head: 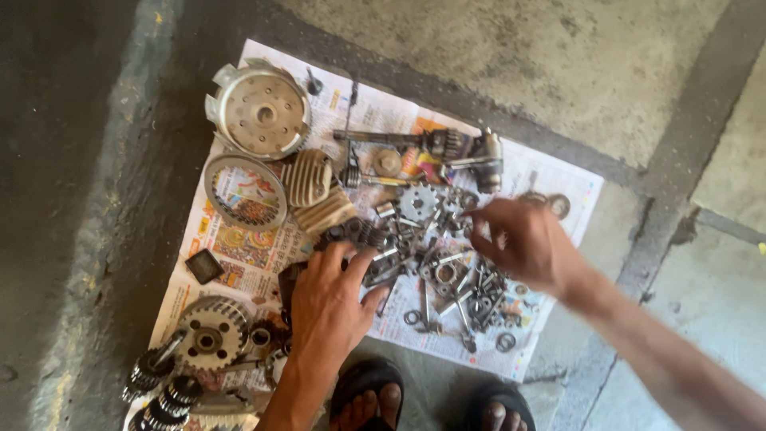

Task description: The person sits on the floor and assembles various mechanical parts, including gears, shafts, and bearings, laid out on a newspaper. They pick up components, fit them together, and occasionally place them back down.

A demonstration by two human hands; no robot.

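You are looking down at a rough concrete floor with darker bands running across it. A sheet of newspaper is lying flat on that floor, and metal parts are lying on the paper: a round clutch housing near the far corner, a thin ring just beside it, a large toothed gear near you, a shaft farther off, and a heap of small bolts and washers in between.
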